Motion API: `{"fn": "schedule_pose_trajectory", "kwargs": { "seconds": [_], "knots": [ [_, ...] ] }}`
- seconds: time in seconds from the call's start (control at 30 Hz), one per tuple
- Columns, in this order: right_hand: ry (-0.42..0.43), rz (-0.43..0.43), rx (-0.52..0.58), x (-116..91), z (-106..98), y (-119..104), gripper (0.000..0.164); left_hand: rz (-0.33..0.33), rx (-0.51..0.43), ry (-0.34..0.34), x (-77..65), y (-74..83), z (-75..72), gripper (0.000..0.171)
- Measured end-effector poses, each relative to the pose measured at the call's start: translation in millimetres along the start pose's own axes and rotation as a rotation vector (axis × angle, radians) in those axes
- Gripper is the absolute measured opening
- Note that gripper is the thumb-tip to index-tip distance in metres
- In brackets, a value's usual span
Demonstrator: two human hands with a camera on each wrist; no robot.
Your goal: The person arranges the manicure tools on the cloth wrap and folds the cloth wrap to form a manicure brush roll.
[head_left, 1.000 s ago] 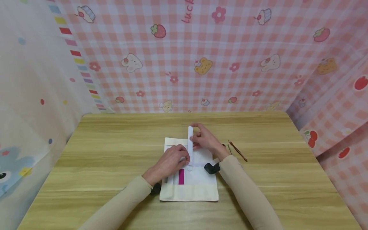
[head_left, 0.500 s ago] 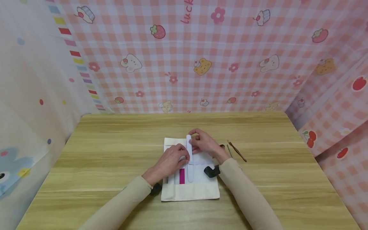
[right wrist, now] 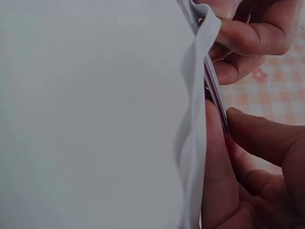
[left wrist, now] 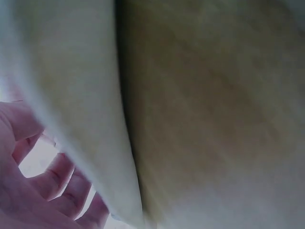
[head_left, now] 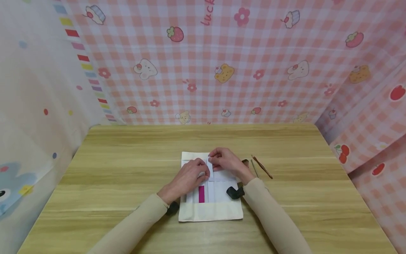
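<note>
Wood tabletop (head_left: pixel 301 183) runs well out on both sides of the fabric case (head_left: pixel 215 212), its far edge at the checked curtain (head_left: pixel 241 95); a slim reddish-brown tool (head_left: pixel 262 166) lies near the case's right side. White strip (head_left: pixel 210 172): flat, narrow, lengthwise over the case's middle, with a purplish line along its edge in the right wrist view, its lower part apparently inside the sheer pocket, though seen only faintly. Right hand (head_left: pixel 224 161) pinches its far end; left hand (head_left: pixel 188 175), fingers bent, pinches the pocket's edge.
</note>
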State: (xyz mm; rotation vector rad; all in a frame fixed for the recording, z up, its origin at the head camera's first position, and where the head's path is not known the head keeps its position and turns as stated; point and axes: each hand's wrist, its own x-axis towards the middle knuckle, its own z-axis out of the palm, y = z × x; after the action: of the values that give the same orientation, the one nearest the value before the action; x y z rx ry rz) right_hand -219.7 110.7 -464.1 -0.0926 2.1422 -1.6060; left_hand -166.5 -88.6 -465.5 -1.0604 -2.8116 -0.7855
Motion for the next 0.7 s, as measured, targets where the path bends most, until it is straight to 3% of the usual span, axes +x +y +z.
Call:
{"fn": "schedule_pose_trajectory", "kwargs": {
  "seconds": [0.7],
  "knots": [
    [-0.04, -0.001, -0.035, -2.3, -3.5, 5.6, 0.014, -0.026, 0.008, -0.008, 2.5, 2.3, 1.5, 0.008]
  ]
}}
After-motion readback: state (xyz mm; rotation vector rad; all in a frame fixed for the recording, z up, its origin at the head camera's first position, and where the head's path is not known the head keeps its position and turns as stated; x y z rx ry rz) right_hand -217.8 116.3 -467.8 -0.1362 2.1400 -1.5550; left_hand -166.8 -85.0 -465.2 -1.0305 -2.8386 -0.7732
